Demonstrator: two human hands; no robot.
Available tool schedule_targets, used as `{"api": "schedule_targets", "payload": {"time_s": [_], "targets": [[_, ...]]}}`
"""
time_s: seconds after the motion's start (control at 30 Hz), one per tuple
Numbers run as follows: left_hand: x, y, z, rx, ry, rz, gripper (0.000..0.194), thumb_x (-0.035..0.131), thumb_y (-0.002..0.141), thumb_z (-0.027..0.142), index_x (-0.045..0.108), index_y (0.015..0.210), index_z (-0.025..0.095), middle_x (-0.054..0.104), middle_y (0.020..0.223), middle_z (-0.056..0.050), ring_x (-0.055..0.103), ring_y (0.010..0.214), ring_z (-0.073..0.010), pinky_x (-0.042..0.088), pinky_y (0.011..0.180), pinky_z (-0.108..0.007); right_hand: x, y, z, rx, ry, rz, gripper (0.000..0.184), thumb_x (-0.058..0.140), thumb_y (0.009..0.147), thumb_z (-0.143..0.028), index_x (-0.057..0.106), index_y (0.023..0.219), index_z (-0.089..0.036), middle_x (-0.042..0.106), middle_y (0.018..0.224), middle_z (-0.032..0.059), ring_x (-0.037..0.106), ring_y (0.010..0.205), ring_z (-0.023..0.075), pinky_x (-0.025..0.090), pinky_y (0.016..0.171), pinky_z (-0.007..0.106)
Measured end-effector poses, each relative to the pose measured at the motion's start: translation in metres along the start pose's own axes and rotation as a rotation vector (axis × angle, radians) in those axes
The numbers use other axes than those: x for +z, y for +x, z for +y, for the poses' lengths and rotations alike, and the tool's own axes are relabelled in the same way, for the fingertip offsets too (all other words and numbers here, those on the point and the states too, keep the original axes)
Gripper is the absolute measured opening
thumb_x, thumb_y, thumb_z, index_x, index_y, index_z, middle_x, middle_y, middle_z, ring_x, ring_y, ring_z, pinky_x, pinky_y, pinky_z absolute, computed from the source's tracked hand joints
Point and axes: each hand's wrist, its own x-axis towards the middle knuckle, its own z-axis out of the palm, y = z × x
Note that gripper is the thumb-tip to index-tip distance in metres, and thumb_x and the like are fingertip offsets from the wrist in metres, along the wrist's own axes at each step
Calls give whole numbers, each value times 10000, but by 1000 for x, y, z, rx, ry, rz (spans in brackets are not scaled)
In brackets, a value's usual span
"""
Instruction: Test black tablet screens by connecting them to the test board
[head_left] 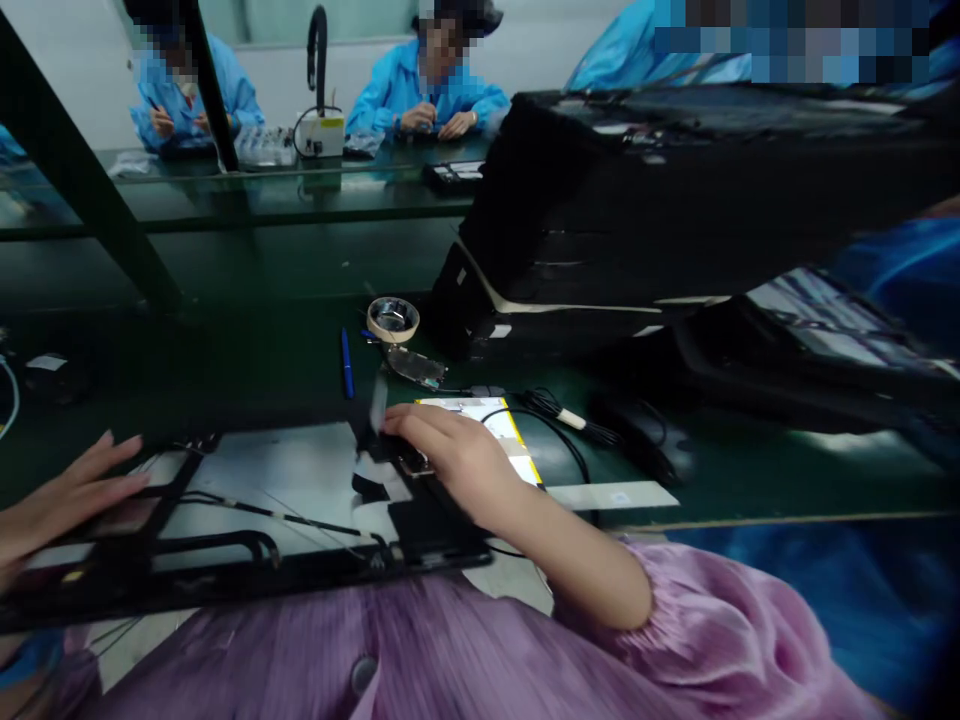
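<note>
Right hand [450,462] — fingers together, curled down over a dark flat ribbon cable [379,487] at the inner edge of a black-framed tablet panel [255,470]; whether it pinches the cable, cannot tell. Left hand [71,495] lies open, fingers apart, on the panel's frame. Panel sits flat on the green worktop [225,340], a yellow-edged flat pack [480,425] just beside. Judged: steady left-hand support favours even, light pressure at the ribbon — no creasing.
</note>
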Motion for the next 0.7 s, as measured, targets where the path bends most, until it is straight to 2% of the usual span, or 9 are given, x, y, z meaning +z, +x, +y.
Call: {"api": "schedule_targets", "payload": {"time_s": [0.1,0.17,0.27,0.33,0.37,0.43,0.5,0.6,0.7], "targets": [[6,10,-32,257,270,-198,340,452,905,338,744,1063,409,737,1169,33,558,1305,-252,240,1193,-557,17,5,18,-74,-263,-140,285,448,882,-30,655,1026,-164,667,1178,119,668,935,212,537,747,297],[7,12,-51,315,478,-244,426,400,912,268,689,1214,354,677,1289,3,512,1350,-261,232,1193,-572,26,7,23,-93,-333,-243,267,482,890,-32,657,1057,-144,655,1195,143,657,933,219,535,768,313],[6,4,-47,281,627,8,453,395,937,276,622,1325,214,648,1332,-105,549,1309,-302,350,1142,-537,30,19,24,-129,-385,-338,228,527,860,-21,667,1008,-124,631,1241,181,635,968,256,517,797,358],[12,-4,-19,254,566,159,408,476,947,307,621,1318,220,686,1274,-96,635,1201,-261,461,1069,-418,29,37,26,-128,-405,-397,215,558,838,-30,675,980,-141,628,1257,161,620,1006,267,496,826,362],[20,-7,1,274,503,136,374,516,944,298,628,1299,261,691,1272,-52,661,1154,-213,491,1033,-338,29,49,28,-105,-418,-415,223,556,835,-29,677,981,-145,642,1226,153,618,1010,268,486,832,358],[50,-11,41,531,351,-231,286,515,961,262,675,1193,309,739,1166,38,687,1080,-127,504,980,-215,36,76,35,-1,-459,-412,259,506,859,-22,674,1024,-128,672,1104,165,625,979,270,472,812,352],[93,-11,72,693,284,-511,306,475,994,340,670,1208,240,720,1220,4,666,1130,-132,486,1018,-225,48,101,44,164,-516,-374,291,457,893,-37,649,1110,-67,676,993,211,643,905,286,468,728,348],[159,-7,89,769,402,-611,550,552,929,501,589,1320,116,624,1363,-127,594,1259,-242,491,1046,-351,63,127,52,324,-531,-351,353,503,884,-75,628,1214,-78,690,883,175,653,751,257,450,629,310],[189,-2,79,685,571,-544,748,551,896,577,465,1429,59,494,1475,-208,476,1374,-309,431,1106,-441,51,132,46,338,-520,-278,348,459,903,-92,665,1180,-134,681,950,152,655,862,264,469,698,322]]}}
